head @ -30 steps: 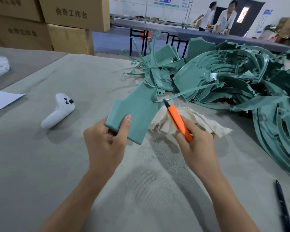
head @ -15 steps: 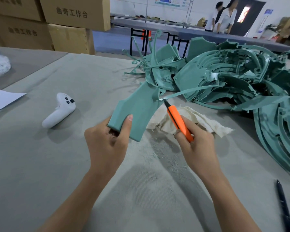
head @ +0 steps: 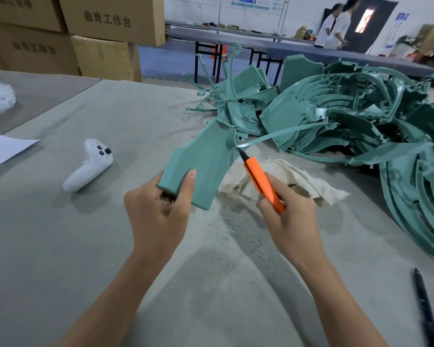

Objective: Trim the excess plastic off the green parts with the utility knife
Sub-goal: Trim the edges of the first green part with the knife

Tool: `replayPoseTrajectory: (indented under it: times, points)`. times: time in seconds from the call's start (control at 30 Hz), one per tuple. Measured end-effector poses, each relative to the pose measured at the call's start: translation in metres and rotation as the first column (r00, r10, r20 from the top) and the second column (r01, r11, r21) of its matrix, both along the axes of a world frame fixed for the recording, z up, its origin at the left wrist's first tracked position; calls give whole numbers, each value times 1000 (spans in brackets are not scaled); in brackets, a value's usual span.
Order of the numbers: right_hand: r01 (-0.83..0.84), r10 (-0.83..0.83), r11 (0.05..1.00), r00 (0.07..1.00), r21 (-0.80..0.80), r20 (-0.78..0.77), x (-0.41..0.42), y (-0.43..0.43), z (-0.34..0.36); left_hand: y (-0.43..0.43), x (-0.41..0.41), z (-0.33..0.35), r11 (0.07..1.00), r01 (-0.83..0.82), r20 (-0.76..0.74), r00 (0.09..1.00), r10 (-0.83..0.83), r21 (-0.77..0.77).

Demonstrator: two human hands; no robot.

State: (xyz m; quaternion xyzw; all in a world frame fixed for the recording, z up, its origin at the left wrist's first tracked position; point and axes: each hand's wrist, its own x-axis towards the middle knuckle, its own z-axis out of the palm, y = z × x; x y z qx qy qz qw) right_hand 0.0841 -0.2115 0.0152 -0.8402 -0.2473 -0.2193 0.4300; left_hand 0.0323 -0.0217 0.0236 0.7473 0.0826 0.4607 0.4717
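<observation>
Here, at frame centre, your left hand point(head: 158, 216) grips the flat, stiff-looking green plastic part point(head: 201, 161) by its lower end; your right hand point(head: 290, 219) holds the orange utility knife point(head: 262, 182), tip at a thin, probably springy strip point(head: 281, 132).

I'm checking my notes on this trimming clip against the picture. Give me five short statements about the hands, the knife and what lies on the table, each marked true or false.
1. The left hand grips the near end of a green part. True.
2. The orange utility knife lies on the table. False: the right hand holds it.
3. The knife's tip is at the part's right edge, by a thin green strip. True.
4. The white controller rests on the cloth. False: it lies on the bare table, left of the part.
5. The black pen lies beside the controller. False: it lies at the far lower right.
</observation>
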Motion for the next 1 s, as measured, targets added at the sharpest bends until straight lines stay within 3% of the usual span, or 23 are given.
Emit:
replayPoseTrajectory:
  times: [0.17,0.33,0.6,0.8,1.0]
  points:
    - [116,-117,993,993,34,13,6,-6,0,-1,0,-1,1000,17,-1,1000,-17,-4]
    - [59,-58,997,998,-47,13,-1,3,-2,0,1,-1,1000,-6,-15,1000,6,-20]
    - [120,-120,992,993,26,-21,2,0,0,-1,0,-1,1000,4,-15,1000,-4,4]
    - [19,-21,999,998,-27,-56,-3,7,-4,2,1,-1,1000,-17,-19,1000,18,12]
    - [142,-140,989,989,43,-38,4,-1,-4,0,1,-1,1000,-3,-20,1000,4,20]
